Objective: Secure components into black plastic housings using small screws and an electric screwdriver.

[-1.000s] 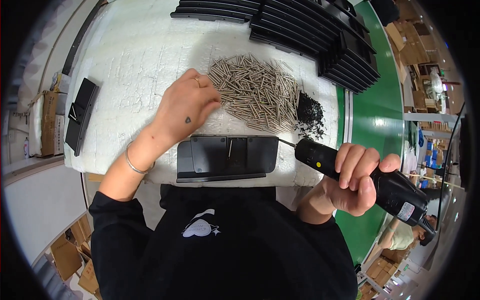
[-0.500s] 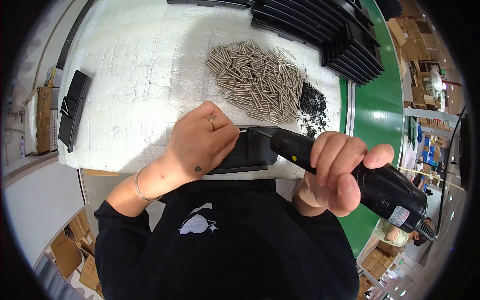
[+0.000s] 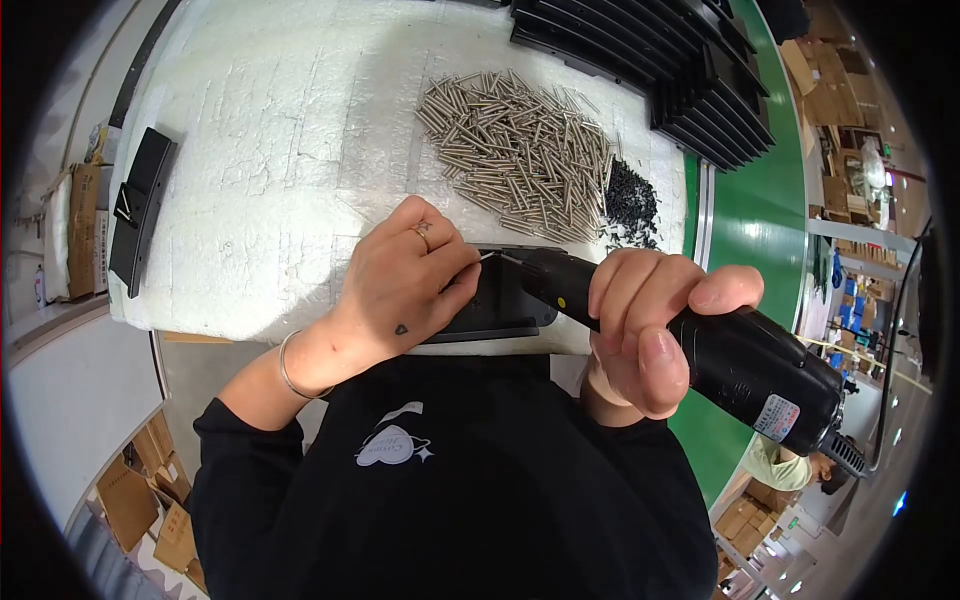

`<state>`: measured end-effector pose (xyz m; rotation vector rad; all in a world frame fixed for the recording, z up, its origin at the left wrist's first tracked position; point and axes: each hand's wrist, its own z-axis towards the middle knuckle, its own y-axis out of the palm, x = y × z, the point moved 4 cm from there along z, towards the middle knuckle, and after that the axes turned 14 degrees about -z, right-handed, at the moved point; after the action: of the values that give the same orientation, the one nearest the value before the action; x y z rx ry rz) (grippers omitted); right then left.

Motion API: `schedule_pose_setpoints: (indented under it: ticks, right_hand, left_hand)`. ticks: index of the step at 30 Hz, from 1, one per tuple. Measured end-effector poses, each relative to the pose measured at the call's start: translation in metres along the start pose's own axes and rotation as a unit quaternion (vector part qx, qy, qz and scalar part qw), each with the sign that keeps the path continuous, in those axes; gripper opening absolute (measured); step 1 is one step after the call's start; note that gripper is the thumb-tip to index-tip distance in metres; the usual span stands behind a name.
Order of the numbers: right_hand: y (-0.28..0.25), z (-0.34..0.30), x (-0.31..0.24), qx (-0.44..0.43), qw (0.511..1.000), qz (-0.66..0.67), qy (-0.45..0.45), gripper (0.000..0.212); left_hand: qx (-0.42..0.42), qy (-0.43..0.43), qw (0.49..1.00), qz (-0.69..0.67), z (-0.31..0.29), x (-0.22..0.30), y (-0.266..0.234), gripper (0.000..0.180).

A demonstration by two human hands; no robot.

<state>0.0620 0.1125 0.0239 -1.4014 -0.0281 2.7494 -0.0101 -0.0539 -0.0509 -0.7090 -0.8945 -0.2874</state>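
My left hand is closed in a pinch on a thin silver metal pin, only its end showing past the fingertips. Below that hand lies a black bracket-like panel at the near edge of the white foam sheet, partly covered by my hand. My right hand grips a black electric screwdriver, tilted with its bit pointing left. The bit's tip is right by the pin's end; whether they touch, or a screw sits between them, is too small to tell.
A heap of silver pins lies on the white foam sheet, with small black screws beside it. Stacked black panels stand at the far right. Another black panel lies far left. A green table surface runs along the right.
My right hand has moved left with the screwdriver, bringing its bit close to the pin in my left hand. My left hand stays nearly in place.
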Motion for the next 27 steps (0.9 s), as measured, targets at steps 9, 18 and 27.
schedule_pose_setpoints:
  ticks: [9, 18, 27]
  right_hand:
    - [0.007, 0.004, 0.004, 0.016, 1.0, -0.013, 0.004, 0.039]
    - [0.029, 0.019, 0.009, 0.023, 0.997, -0.052, 0.057, 0.035]
    - [0.034, 0.022, 0.01, 0.005, 0.987, -0.12, 0.103, 0.033]
  left_hand:
    - [-0.005, -0.009, 1.0, -0.01, -0.001, -0.001, 0.001, 0.013]
    - [-0.027, -0.007, 0.999, -0.03, -0.001, -0.001, 0.0, 0.018]
    - [-0.052, -0.003, 0.998, -0.023, -0.004, -0.001, 0.0, 0.013]
